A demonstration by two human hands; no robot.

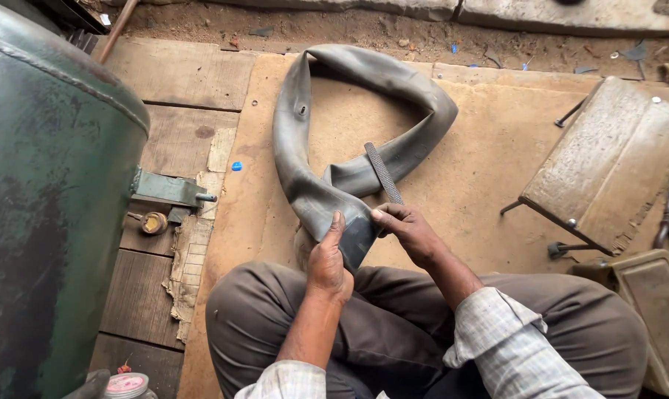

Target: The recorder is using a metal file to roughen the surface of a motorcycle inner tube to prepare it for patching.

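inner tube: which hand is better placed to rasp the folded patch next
Right. The right hand already grips the rasp beside the fold, while the left hand pins the inner tube over the knee.

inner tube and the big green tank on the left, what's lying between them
In the head view, between the inner tube and green tank lie wooden planks, torn cardboard, a small blue cap and a metal bracket.

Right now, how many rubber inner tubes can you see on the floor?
1. The grey inner tube loops across the board, its near end pinched in the left hand. The right hand holds a file against it. Others may lie out of view.
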